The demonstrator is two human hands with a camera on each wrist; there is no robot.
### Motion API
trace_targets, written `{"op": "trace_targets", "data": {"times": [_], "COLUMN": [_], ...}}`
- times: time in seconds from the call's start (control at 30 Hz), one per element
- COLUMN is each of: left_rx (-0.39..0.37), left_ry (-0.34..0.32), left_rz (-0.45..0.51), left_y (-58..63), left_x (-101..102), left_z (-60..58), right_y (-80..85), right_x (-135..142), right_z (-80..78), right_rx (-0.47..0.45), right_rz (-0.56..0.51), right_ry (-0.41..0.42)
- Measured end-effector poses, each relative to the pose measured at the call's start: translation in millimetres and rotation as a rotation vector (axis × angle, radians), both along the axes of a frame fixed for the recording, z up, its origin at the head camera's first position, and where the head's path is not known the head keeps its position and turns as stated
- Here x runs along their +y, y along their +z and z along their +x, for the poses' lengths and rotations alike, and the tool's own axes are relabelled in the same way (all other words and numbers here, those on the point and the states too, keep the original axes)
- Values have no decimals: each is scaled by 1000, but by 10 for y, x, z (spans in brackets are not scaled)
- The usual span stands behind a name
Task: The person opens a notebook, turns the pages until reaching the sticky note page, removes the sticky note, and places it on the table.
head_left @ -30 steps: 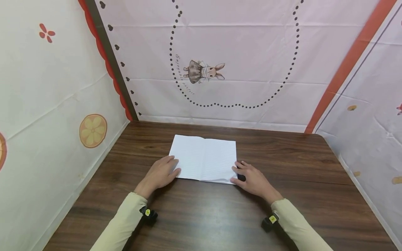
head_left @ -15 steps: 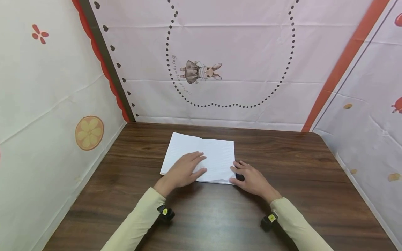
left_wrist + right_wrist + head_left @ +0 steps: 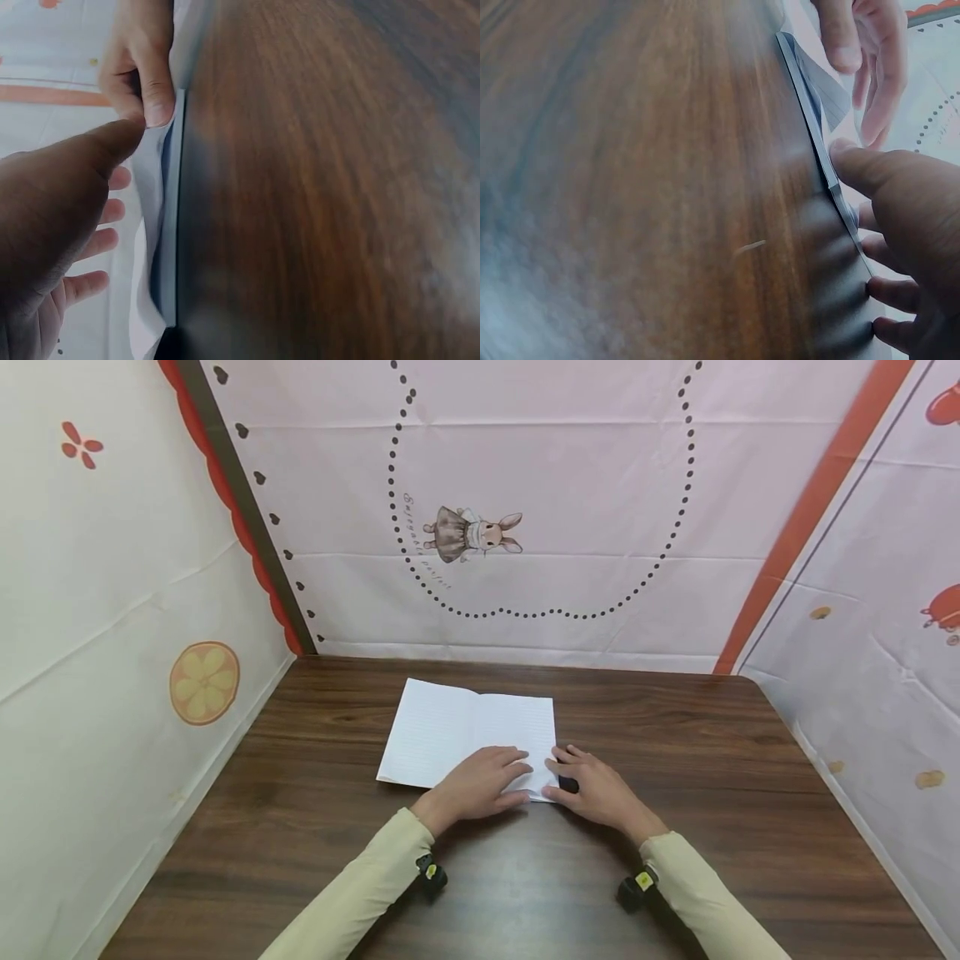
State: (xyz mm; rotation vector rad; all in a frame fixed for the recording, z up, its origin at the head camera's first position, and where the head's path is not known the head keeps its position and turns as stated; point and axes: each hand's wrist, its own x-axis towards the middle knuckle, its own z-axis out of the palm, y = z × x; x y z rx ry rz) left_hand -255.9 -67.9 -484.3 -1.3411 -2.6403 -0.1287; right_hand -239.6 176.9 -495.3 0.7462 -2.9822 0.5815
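Under the left grip (image 3: 480, 783) and left of the right grip (image 3: 600, 789): open notebook (image 3: 433, 731), lined pages up, on the worktop (image 3: 315, 802), near edge bulging between the two grips. Long axis runs left to right, right end slightly nearer the person; spine points away from them. Left grip spread over the right page, hiding part of it plus the spine's near end; can't tell if it touches. Right grip also spread, thumb on the near right corner, fingers along the right edge. Dark patch inside right grip hard to make out. Sleeves (image 3: 352, 881) cut off at bottom of head view.
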Motion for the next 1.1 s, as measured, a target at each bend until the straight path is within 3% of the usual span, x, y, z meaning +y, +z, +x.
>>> {"op": "trace_targets", "data": {"times": [0.43, 0.77, 1.1], "left_rx": [-16, 73, 99], "left_ry": [15, -30, 58], "left_rz": [3, -5, -39], "left_y": [-43, -20, -69], "left_x": [76, 109, 219], "left_z": [-57, -79, -60], "right_y": [2, 5, -15], "right_x": [7, 20, 16], "right_z": [0, 1, -6], "right_rx": [29, 30, 26], "right_rz": [-30, -44, -31], "right_ry": [32, 38, 23]}}
